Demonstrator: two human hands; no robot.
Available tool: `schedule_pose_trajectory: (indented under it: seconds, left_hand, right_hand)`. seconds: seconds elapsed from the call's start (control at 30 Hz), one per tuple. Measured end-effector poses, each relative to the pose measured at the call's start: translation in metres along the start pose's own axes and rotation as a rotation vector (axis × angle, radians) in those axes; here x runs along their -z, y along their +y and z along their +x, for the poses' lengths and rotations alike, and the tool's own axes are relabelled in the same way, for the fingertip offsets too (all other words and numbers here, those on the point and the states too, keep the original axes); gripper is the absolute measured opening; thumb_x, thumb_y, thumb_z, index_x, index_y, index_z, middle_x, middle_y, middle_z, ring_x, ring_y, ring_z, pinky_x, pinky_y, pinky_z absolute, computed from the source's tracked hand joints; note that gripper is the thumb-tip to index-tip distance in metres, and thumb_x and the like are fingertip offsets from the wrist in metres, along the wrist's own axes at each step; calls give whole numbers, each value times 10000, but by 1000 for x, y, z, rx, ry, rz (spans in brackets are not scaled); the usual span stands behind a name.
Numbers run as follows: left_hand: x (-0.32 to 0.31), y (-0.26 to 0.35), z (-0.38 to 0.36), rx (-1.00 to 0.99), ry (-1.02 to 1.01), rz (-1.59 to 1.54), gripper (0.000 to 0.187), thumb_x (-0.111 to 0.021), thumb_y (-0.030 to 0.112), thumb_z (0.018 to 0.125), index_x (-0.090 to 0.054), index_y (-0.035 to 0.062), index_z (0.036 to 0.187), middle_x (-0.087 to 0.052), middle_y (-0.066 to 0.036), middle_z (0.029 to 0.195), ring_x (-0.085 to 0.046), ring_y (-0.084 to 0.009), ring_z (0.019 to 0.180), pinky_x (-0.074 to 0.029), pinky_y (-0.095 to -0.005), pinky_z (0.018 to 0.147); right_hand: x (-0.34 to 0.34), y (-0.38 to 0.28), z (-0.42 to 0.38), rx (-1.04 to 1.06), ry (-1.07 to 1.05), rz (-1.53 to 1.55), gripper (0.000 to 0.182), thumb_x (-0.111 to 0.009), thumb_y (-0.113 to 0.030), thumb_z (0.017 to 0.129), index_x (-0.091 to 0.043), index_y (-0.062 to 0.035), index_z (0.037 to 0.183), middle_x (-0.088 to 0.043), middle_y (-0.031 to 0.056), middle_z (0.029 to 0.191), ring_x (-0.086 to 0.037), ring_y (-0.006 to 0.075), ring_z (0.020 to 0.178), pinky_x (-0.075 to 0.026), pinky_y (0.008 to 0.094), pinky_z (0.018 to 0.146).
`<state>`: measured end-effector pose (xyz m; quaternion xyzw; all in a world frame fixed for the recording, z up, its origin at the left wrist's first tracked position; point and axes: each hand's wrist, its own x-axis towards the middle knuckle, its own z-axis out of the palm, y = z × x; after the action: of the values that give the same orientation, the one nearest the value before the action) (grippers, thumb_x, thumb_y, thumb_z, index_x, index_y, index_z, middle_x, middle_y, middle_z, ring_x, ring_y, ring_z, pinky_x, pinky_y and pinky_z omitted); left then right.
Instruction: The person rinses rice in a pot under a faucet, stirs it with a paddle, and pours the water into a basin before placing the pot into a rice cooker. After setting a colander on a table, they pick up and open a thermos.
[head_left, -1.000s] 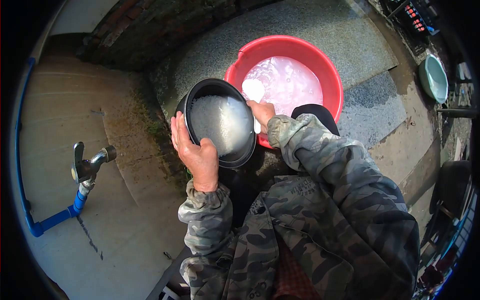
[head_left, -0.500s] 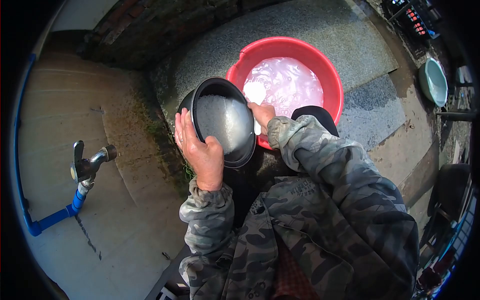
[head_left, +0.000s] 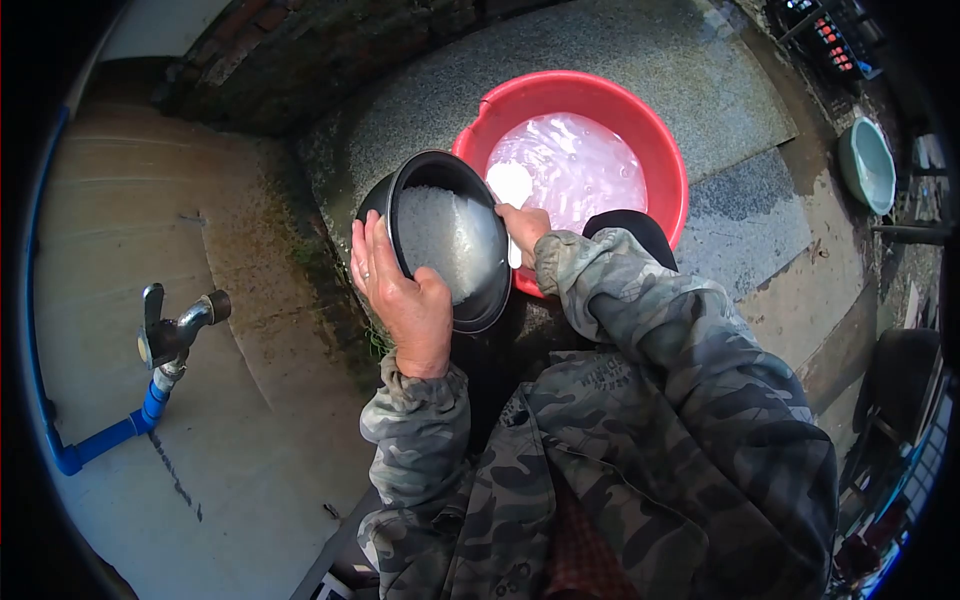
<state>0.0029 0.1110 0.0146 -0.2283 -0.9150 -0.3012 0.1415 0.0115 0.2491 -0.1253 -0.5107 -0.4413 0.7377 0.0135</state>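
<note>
A dark metal cooking pot (head_left: 480, 318) is tipped toward the red basin (head_left: 665, 160), with white rice grains and cloudy water (head_left: 445, 235) inside. My left hand (head_left: 402, 300) grips the pot's left side, thumb over the rim and fingers spread along the outer wall. At the opposite rim, my right hand (head_left: 527, 228) is closed around a white spoon (head_left: 510, 183). The spoon's bright round head shows above the fingers and its handle below them. Pale, milky water (head_left: 575, 175) ripples in the basin, just right of the pot.
A metal tap (head_left: 185, 325) on blue pipe (head_left: 110, 440) rises at the left. Beyond the basin lie grey stone slabs (head_left: 690, 110) and a brick wall (head_left: 270, 60). A pale green bowl (head_left: 866, 167) sits at the far right. A dark knee (head_left: 635, 232) overlaps the basin's near rim.
Both hands and the pot hold nearly the same place, the pot's tilt looking alike. Ripples on the basin's water have shifted.
</note>
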Motion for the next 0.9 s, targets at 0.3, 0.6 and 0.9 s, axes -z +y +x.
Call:
schedule_pose_trajectory:
  seconds: [0.3,0.6,0.9]
  left_hand:
    - [-3,5,1,-36,-26,21,594,-432,-91,591,-409,-90,1184,-425,-213,1261,-296,-368,1260,-165,-467,1043]
    - [-5,9,2,-73,8,50,607,-410,-78,587,-427,-61,1194,-451,-191,1243,-326,-352,1245,-197,-447,1040]
    - [-7,8,1,-62,2,54,612,-414,-75,589,-420,-62,1200,-444,-185,1253,-316,-347,1253,-181,-452,1044]
  right_hand:
    - [-3,16,19,-33,5,-5,372,-612,-165,735,-562,163,902,-609,176,832,-607,238,687,-475,350,598]
    - [-3,12,12,0,-20,-40,380,-616,-170,739,-558,160,917,-603,182,829,-610,246,705,-475,363,597]
    - [-5,15,18,-27,-29,-78,405,-606,-161,745,-529,177,953,-594,196,861,-611,254,699,-490,381,584]
